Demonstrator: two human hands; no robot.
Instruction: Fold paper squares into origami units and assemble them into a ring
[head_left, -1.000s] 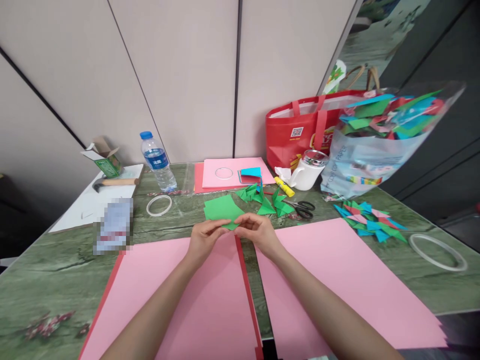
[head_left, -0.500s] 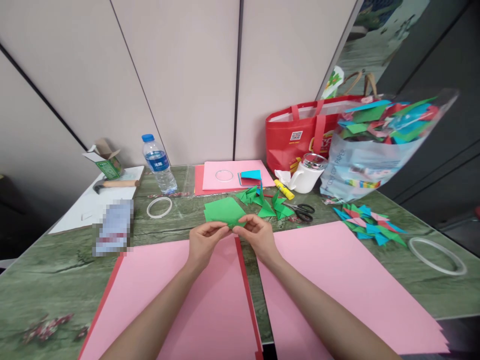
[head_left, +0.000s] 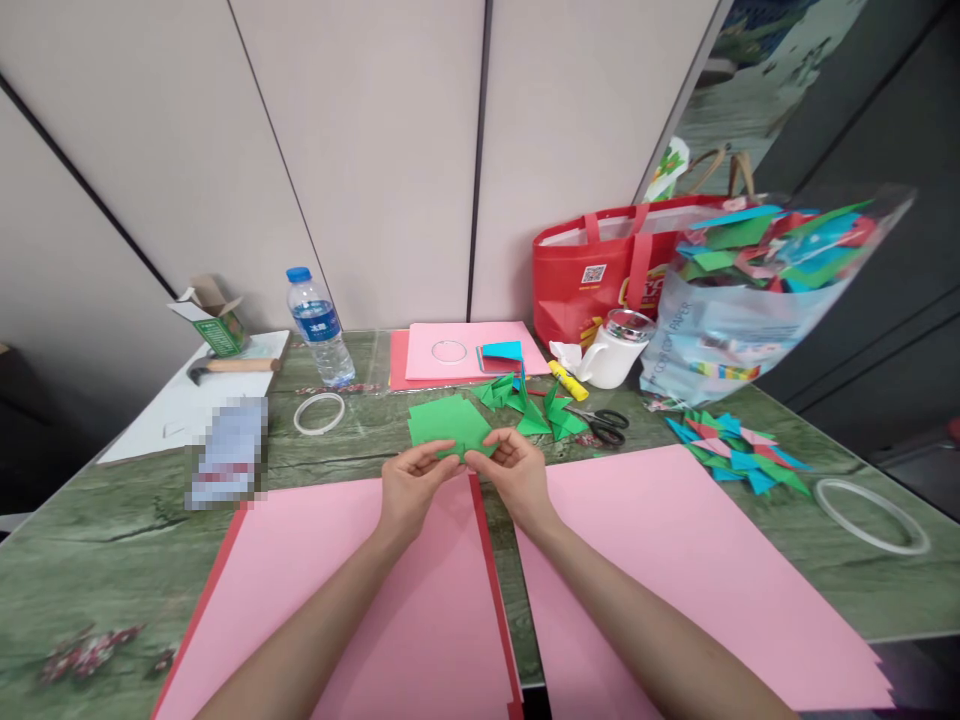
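My left hand (head_left: 409, 483) and my right hand (head_left: 511, 470) meet at the middle of the table, fingertips pinched together on a small green paper piece (head_left: 459, 450). Just behind them lies a stack of green paper squares (head_left: 442, 418). Beyond that sit several folded green paper shapes (head_left: 534, 405). Both forearms rest over large pink paper sheets (head_left: 675, 560).
Scissors (head_left: 609, 424), a yellow glue stick (head_left: 568, 380), a white mug (head_left: 613, 348), a red bag (head_left: 600, 268) and a clear bag of coloured paper (head_left: 742, 290) stand at the back right. A water bottle (head_left: 319, 328), tape rings (head_left: 318, 412) and folded coloured pieces (head_left: 739, 452) lie around.
The hands have drawn slightly closer together around the green piece; the view has shifted a little. Nothing else moved.
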